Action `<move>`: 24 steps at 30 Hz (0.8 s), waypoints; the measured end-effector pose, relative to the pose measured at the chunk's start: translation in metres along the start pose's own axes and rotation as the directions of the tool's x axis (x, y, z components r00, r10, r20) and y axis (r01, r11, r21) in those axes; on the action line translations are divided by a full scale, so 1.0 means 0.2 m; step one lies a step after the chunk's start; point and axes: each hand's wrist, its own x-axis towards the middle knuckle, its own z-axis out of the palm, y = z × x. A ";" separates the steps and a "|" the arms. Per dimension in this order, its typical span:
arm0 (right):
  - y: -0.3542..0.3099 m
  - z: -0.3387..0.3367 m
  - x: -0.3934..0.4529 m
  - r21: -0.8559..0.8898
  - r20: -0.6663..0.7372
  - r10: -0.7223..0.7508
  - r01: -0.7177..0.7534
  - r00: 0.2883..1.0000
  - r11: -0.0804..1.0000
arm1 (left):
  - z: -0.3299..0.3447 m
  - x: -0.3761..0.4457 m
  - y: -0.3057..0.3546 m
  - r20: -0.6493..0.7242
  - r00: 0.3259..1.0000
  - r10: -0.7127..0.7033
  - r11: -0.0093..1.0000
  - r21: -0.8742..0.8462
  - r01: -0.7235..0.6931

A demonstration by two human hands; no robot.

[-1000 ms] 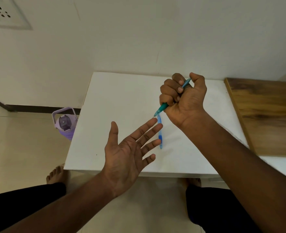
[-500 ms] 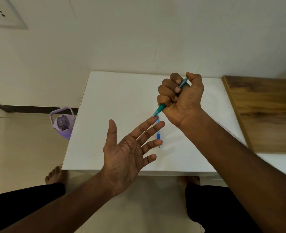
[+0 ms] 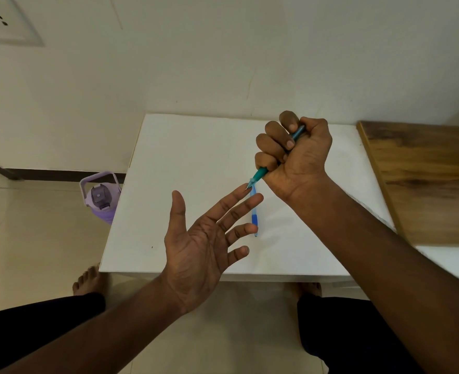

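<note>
My right hand (image 3: 296, 155) grips a teal pen (image 3: 260, 174) in a fist above the white table (image 3: 196, 163), the pen's tip pointing down and left. My left hand (image 3: 201, 238) is held palm up with its fingers spread. The pen's tip meets the end of my left index finger. A blue pen (image 3: 254, 217) lies on the table under those fingers, partly hidden by them.
A wooden board (image 3: 425, 184) lies on the table's right side. A purple water bottle (image 3: 101, 198) stands on the tiled floor left of the table. My legs and bare feet show below the table's front edge. A wall socket (image 3: 1, 22) sits top left.
The teal pen's tip and my left index fingertip have come together. Both hands have otherwise hardly moved, and the blue pen lies where it was.
</note>
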 end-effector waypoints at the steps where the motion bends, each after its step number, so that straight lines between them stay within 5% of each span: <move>1: 0.00 0.00 0.00 -0.005 0.000 -0.001 0.001 1.000 1.000 | 0.00 0.00 0.00 0.005 1.000 0.000 1.000 -0.006 0.000; 7: 0.00 -0.02 0.02 -0.002 -0.055 0.087 -0.088 0.995 0.996 | -0.01 0.01 0.01 -0.030 0.999 0.022 0.998 0.062 -0.020; 10: -0.04 -0.03 0.04 -0.094 -0.177 0.156 -0.174 0.972 0.980 | -0.02 0.04 0.04 -0.259 0.961 0.101 0.939 0.345 -0.006; 12: -0.08 -0.04 0.06 -0.316 -0.266 0.167 -0.249 0.950 0.915 | -0.05 0.07 0.05 -0.381 0.894 0.234 0.785 0.616 0.057; 16: -0.11 -0.11 0.05 -0.708 -0.369 0.026 -0.299 0.929 0.640 | -0.11 0.08 0.03 -0.323 0.892 0.317 0.523 0.844 0.120; 21: -0.18 -0.30 0.06 -0.982 -0.162 -0.320 -0.185 0.934 -0.044 | -0.07 0.08 0.02 -0.116 0.969 0.218 0.239 0.969 0.062; 24: -0.19 -0.38 0.09 -0.960 -0.206 -0.298 -0.252 0.932 -0.123 | -0.06 0.10 0.07 -0.079 0.967 0.244 0.104 0.993 0.055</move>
